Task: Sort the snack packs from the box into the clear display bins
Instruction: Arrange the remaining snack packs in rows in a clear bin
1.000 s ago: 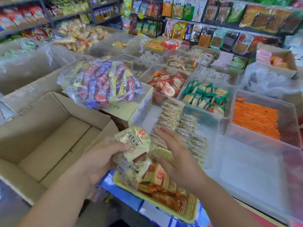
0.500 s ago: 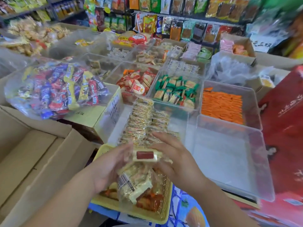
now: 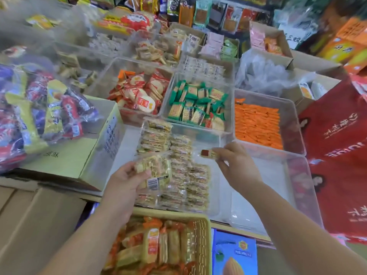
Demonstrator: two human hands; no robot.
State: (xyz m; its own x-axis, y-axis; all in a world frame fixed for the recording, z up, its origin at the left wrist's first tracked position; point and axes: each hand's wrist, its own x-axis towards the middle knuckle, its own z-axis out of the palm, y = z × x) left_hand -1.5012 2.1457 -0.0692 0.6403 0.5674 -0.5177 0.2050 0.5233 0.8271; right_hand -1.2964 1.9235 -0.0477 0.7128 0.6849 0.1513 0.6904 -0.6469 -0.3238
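Observation:
My left hand (image 3: 127, 181) grips a clear bag of pale yellow snack packs (image 3: 156, 171) over the near clear bin (image 3: 215, 195), which holds rows of the same packs. My right hand (image 3: 236, 165) pinches one small snack pack (image 3: 207, 153) with a red label, held above the right side of that bin. An empty clear bin (image 3: 278, 195) lies just right of it, under my right forearm. A yellow basket (image 3: 206, 235) of orange and yellow packs sits at the bottom, below my left forearm.
Further clear bins hold red-white packs (image 3: 139, 94), green packs (image 3: 196, 104) and orange packs (image 3: 258, 124). A bag of mixed candy (image 3: 39, 114) lies on a cardboard box (image 3: 75, 155) at left. Red cartons (image 3: 337, 145) stand at right. A blue almond box (image 3: 234, 253) is at the bottom.
My hands have separated: the right hand drew a single pack out and moved right and up, while the left keeps the bag. The view swung right and closer to the bins.

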